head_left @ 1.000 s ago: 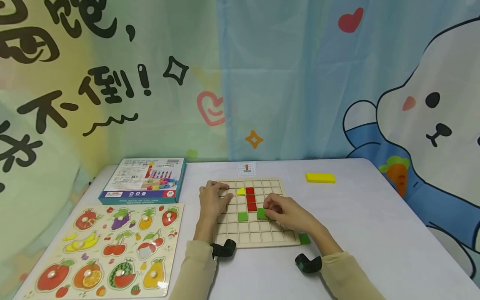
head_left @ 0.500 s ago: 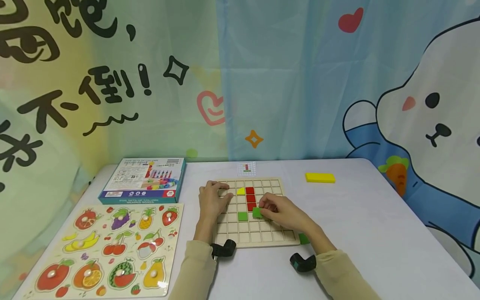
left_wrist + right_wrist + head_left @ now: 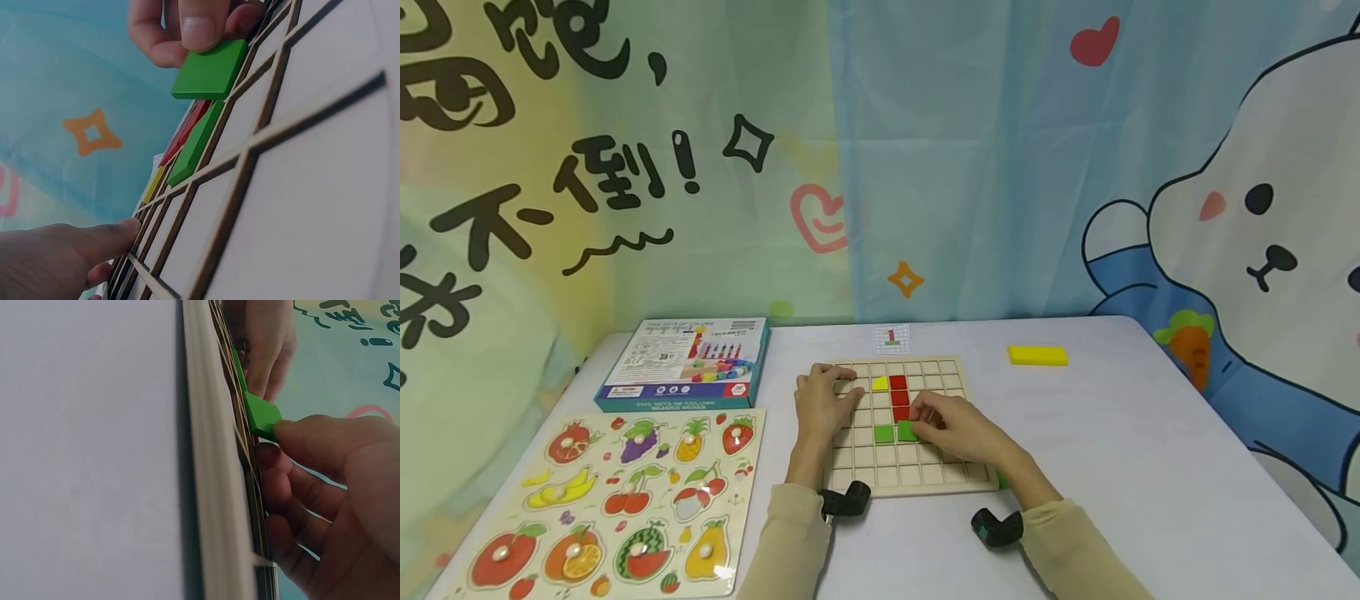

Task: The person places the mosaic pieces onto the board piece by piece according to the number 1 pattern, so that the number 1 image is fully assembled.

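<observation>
Green tile [image 3: 907,430]: square, pinched in the right hand's grip, tilted over a cell of the grid board, just beside a second green tile and below the red column.
Right hand [image 3: 951,427]: thumb and fingertips [image 3: 199,25] clasp the green tile's edge; the hand lies over the board's middle.
Second green tile [image 3: 884,433]: seated flat in a cell, left of the held one.
Red tiles [image 3: 899,397]: a vertical run in the board, above the green pair.
Yellow piece [image 3: 880,383]: triangular, in a cell left of the red run's top.
Grid board [image 3: 940,475]: pale wood, square cells, lying on the surface.
Left hand [image 3: 824,402]: grip released, fingers laid flat on the board's left edge, holding nothing.
Yellow block [image 3: 1037,356]: long, alone on the surface, well apart to the right.
Pattern card [image 3: 891,338]: small, just beyond the board.
Box [image 3: 685,362]: printed, to the left.
Fruit puzzle [image 3: 617,500]: at the near left.
Surface [image 3: 1150,467]: pale grey.
</observation>
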Motion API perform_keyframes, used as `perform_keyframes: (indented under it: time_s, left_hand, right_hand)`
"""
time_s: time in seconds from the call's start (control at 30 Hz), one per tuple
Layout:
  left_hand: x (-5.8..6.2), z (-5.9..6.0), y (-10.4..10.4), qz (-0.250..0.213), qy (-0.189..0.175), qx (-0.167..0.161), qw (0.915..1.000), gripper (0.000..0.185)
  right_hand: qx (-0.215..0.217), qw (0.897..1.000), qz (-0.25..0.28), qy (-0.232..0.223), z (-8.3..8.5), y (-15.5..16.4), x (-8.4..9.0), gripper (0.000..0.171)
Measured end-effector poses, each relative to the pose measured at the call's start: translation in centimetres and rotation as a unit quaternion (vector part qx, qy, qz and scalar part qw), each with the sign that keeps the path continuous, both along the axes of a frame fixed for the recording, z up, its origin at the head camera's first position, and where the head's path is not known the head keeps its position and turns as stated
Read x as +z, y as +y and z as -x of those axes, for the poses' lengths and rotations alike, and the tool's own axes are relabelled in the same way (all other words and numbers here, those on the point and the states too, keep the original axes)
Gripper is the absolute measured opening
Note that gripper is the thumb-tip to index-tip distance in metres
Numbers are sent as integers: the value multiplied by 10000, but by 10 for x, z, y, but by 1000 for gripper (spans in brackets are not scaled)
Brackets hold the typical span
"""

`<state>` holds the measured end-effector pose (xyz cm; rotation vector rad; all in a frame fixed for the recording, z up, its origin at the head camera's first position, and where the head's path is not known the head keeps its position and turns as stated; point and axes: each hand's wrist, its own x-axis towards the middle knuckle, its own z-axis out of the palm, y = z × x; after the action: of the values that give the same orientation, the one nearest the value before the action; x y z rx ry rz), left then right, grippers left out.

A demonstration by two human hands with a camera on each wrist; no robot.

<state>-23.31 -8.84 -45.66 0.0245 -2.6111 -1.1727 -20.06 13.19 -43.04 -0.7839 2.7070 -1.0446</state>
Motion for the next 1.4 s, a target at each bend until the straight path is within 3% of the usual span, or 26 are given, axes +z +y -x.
perform_keyframes:
  time_s: [0.63, 0.87, 1.1, 1.4]
  left_hand:
    - [0, -1, 2, -25, -46, -31, 10000, 22]
    - [0, -1, 3, -95, 123, -106, 9998, 20]
    - [0, 0, 2, -57, 73, -120, 9999, 21]
    - [2, 0, 1, 23, 123, -137, 9998, 21]
  right_hand:
    - [-48, 9995, -283, 154, 0, -5, 0, 6]
    - [-49, 9990, -428, 146, 0, -6, 0, 7]
    - [194, 9993, -328, 6, 0, -4, 1, 14]
    - [44, 9995, -314, 11, -1, -8, 1, 15]
